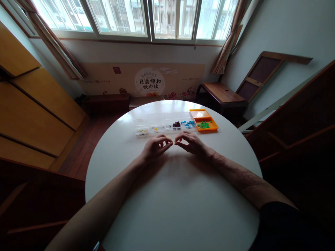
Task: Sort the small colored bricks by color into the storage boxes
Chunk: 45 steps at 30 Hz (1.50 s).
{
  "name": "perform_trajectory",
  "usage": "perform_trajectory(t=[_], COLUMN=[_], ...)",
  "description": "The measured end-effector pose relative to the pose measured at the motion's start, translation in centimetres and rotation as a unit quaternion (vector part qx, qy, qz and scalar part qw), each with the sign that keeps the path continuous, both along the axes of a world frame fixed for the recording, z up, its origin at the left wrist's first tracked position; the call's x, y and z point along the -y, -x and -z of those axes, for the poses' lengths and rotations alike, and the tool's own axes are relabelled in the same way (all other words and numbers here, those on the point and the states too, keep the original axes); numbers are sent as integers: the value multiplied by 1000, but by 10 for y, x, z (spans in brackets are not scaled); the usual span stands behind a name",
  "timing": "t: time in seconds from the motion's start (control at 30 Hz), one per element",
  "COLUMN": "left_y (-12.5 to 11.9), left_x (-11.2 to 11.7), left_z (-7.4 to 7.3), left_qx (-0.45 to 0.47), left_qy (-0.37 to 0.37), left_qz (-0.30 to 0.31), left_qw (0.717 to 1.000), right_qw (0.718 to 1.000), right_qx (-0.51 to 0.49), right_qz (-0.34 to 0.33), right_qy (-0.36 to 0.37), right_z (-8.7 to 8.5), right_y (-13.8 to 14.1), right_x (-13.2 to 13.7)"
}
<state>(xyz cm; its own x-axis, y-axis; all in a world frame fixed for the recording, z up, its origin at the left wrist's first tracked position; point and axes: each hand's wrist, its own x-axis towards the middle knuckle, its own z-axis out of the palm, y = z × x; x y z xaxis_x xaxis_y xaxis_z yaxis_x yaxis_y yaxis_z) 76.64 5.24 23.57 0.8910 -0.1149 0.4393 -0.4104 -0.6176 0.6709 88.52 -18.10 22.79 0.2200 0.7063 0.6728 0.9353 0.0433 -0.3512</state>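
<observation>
Over the middle of the white table, my left hand (157, 145) and my right hand (192, 142) meet fingertip to fingertip, each in a pinch of thumb and forefinger. Whatever lies between the fingertips is too small to make out. Just beyond them stands a row of clear plastic boxes (157, 120). From left to right these hold pale pieces (143, 132), a few yellow pieces (155, 129), dark pieces (176, 124) and blue pieces (188, 123). An orange box (213, 122) with its lid raised sits at the row's right end, with small green pieces (204, 124) inside.
The round white table (167, 205) fills the middle of the view. Behind it a wooden chair (222, 93) stands at the right, and a printed cardboard panel (188, 73) leans below the window. Yellow cabinets (34, 115) are on the left.
</observation>
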Motion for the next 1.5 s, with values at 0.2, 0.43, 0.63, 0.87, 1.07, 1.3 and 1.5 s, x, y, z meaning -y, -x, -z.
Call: perform_trajectory(t=[0.2,0.43,0.63,0.87,1.07,1.3,1.5], left_y=[-2,-3,-1,-1,0,1,1], left_x=[-1,0,-4,-53,-80,-77,-66], left_z=[3,6,-2,-17,-19,-22,-24], left_qx=[2,11,24,26,-24,-48,-21], left_qy=[15,2,-36,-164,-200,-209,-200], left_qz=[21,12,-38,-311,-406,-409,-388], left_qw=[1000,1000,998,936,892,887,899], right_qw=[1000,1000,999,993,993,994,994], right_qx=[5,24,43,60,61,47,30], right_qz=[-20,-11,11,22,23,-3,-28], right_qy=[-4,4,23,99,103,97,105], right_z=[-1,1,2,4,6,1,-5], right_y=[1,-1,-2,-2,-3,-1,0], right_x=[-1,-1,-1,-2,-1,1,2])
